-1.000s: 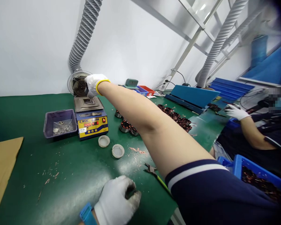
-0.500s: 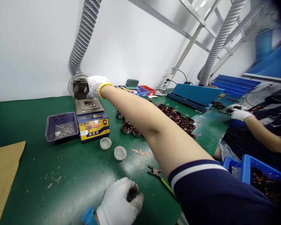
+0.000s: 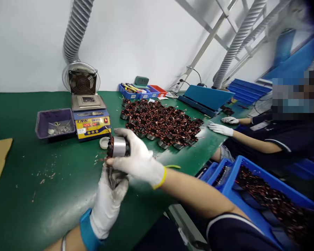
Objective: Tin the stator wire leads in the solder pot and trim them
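My gloved right hand (image 3: 140,160) is closed round a motor stator (image 3: 119,146), a silvery ring with black and copper windings, lying on its side in the grip. Copper wire ends stick out at its left. Just below, my gloved left hand (image 3: 110,195) has its stained fingers curled together close under the stator. Whatever they pinch is hidden. Behind the stator stand a small white cup (image 3: 104,143) and a yellow-and-blue solder pot (image 3: 92,127) with a lit display. Many more stators (image 3: 159,120) are massed on the green table (image 3: 62,205).
Left of the solder pot sits a purple tray (image 3: 54,134) with metal scraps. A fan (image 3: 82,82) and grey duct (image 3: 77,31) rise behind. Blue bins (image 3: 232,174) line the right edge. A co-worker's gloved hands (image 3: 221,129) rest on the table. One green tool handle (image 3: 173,166) shows.
My right hand has come back from the solder pot to the front, where it now holds the stator. My left hand has risen to meet it. The view has shifted right.
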A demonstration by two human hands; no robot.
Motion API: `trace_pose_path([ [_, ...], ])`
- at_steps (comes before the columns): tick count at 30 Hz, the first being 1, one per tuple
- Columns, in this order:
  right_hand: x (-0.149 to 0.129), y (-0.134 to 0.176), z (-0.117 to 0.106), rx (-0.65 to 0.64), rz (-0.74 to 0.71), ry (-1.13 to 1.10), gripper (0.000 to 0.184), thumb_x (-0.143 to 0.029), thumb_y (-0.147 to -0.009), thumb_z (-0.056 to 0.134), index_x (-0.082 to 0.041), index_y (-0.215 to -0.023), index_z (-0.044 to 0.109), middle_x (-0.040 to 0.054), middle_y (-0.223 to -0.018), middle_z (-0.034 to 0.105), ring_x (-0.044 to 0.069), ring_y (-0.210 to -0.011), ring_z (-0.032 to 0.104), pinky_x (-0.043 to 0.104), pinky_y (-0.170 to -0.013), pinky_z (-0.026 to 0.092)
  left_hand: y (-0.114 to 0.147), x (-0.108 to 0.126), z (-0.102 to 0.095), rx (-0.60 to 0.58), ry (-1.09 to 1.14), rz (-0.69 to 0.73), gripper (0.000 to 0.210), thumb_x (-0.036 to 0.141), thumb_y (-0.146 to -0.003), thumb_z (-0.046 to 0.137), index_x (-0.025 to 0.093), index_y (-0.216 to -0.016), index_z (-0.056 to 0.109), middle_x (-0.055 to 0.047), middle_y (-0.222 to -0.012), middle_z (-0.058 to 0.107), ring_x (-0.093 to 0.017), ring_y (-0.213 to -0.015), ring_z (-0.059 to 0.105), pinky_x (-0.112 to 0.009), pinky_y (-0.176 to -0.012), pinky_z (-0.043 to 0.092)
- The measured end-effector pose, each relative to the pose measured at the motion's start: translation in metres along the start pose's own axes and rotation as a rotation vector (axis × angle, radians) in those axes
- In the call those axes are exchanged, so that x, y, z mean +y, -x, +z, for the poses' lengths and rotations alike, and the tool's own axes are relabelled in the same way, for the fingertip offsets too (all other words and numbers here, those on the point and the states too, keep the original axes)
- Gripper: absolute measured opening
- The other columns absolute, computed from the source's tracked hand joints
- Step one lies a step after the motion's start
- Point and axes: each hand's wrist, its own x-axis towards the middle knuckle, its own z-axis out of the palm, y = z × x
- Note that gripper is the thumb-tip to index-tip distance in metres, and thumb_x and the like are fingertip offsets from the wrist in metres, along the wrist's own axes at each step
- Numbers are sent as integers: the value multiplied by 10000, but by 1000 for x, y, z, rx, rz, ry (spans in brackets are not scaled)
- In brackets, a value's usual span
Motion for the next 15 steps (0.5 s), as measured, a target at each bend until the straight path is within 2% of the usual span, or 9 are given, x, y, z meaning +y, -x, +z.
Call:
trace_pose_path([
  [2,16,31,17,61,29,110,921,-363,-682,765,-280,-1482,315,113,-1301,592,255,-1048,685,383,-819,607,9,1,6,11,11,-33,553,479,-711,724,179,-1125,512,-137,-1177,695,-298,-1087,660,-398,-993,510],
  [4,27,52,31,114,87,318,961,-399,-691,738,-283,-1523,270,143,-1390,519,297,-1174,633,399,-870,603,15,-1,10,32,23,-113,511,453,-656,777,182,-1028,554,-124,-1104,727,-314,-1074,671,-414,-1015,496],
  [7,35,74,37,126,195,561,885,-409,-749,639,-276,-1540,266,141,-1475,425,296,-1289,564,367,-938,581,18,-5,11,53,39,-204,576,430,-630,804,157,-1077,564,-145,-1134,733,-323,-1044,691,-444,-993,511],
  [9,35,86,25,52,190,553,900,-417,-730,655,-293,-1537,278,132,-1503,394,298,-1300,555,390,-969,566,18,-6,11,40,18,-219,609,420,-618,810,133,-1098,569,-164,-1135,736,-332,-1040,693,-456,-981,517],
  [12,33,101,-12,-103,48,415,990,-416,-662,756,-267,-1531,305,143,-1507,409,305,-1333,518,441,-1070,490,17,-2,9,-107,-11,-207,583,382,-621,794,122,-1104,595,-152,-1139,742,-333,-1077,677,-446,-991,512],
  [13,33,105,-25,-162,-25,384,968,-404,-669,773,-244,-1518,338,149,-1490,434,297,-1343,505,435,-1103,457,17,-1,8,-177,-21,-205,572,351,-621,782,130,-1116,600,-141,-1163,736,-330,-1107,664,-436,-1001,507],
  [15,30,110,-47,-287,-169,378,807,-363,-746,752,-210,-1469,430,148,-1436,494,271,-1326,516,400,-1115,436,19,-1,5,-321,-39,-228,576,268,-605,748,155,-1150,599,-115,-1213,719,-324,-1148,647,-426,-1013,503],
])
